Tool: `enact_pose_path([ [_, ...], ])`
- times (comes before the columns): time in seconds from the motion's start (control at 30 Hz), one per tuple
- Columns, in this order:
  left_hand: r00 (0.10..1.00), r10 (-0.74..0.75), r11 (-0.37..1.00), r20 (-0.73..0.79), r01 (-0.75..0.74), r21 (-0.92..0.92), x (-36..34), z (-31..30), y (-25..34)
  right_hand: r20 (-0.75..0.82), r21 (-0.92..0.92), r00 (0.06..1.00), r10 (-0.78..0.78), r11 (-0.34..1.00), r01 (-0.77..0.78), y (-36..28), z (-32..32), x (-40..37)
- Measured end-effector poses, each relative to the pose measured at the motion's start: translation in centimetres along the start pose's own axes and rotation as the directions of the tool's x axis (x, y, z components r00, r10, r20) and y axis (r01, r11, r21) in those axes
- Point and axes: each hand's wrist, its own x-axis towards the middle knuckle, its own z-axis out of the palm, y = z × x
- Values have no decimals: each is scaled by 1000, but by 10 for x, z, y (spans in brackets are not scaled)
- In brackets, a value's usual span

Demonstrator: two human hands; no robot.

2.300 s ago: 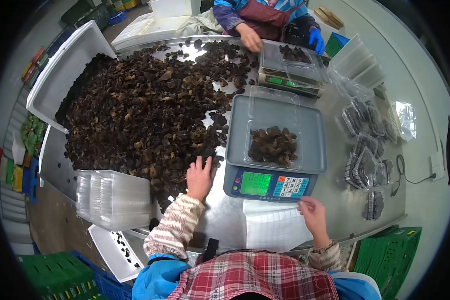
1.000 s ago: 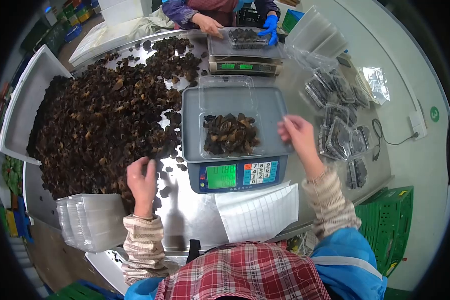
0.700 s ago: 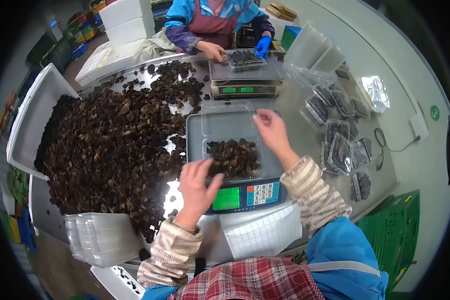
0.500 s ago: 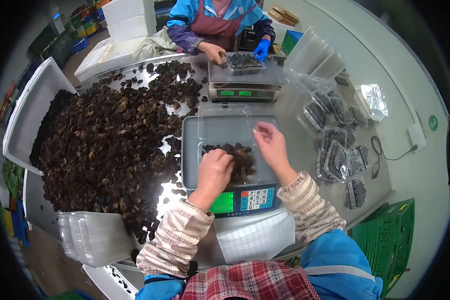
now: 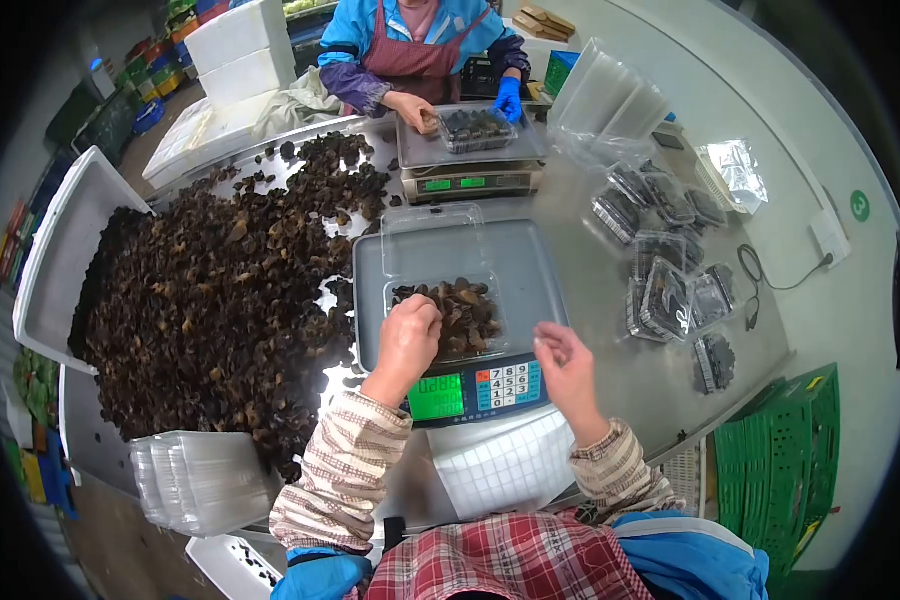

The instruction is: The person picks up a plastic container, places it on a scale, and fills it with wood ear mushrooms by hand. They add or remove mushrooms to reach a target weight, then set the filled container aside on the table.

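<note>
A clear plastic box (image 5: pixel 495 290) with its lid folded open lies on the grey scale (image 5: pixel 530 275), holding dark brown fungus pieces (image 5: pixel 465 315). Over the left edge of the box is my left hand (image 5: pixel 408 335), its fingers closed at the pieces; what they hold, if anything, is hidden. My right hand (image 5: pixel 567 365) is raised off the scale's right front corner, fingers curled but apart, with nothing seen in it. Lit green, the scale's display (image 5: pixel 436 396) sits below the box. A large heap of the same dark pieces (image 5: pixel 210 310) spreads on the left.
Across the table a co-worker (image 5: pixel 420 50) holds a filled box (image 5: pixel 475 130) on another scale (image 5: pixel 470 178). Filled boxes (image 5: pixel 665 295) and stacked empty ones (image 5: pixel 610 100) are at the right. More stacked boxes (image 5: pixel 200 482) stand front left; green crates (image 5: pixel 780 460) are at lower right.
My right hand has moved from beside the box down and right. My left hand has shifted slightly toward the box's left edge, uncovering more pieces. The whole view has shifted a little.
</note>
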Motion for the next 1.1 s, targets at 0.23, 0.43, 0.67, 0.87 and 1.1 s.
enact_pose_path([
  [0.23, 939, -244, 886, -241, 115, -449, -6, -54, 2, 32, -24, 999, -18, 1000, 19, -4, -5, -19],
  [0.43, 869, -362, 907, -336, 412, 87, -68, -104, -18, -36, -13, 994, 103, 995, -104, 0, -28, -35],
  [0.67, 992, 57, 984, -115, -36, 175, -54, -60, 18, 86, 60, 975, 206, 976, -211, -8, -12, -43],
  [0.87, 990, 140, 978, -8, -137, 157, -37, -21, 29, 68, 61, 977, 200, 977, -204, -6, -16, -42],
  [1.1, 935, 36, 987, -354, 22, 157, -46, -72, 1, 92, 94, 979, 184, 977, -193, 0, -15, 18],
])
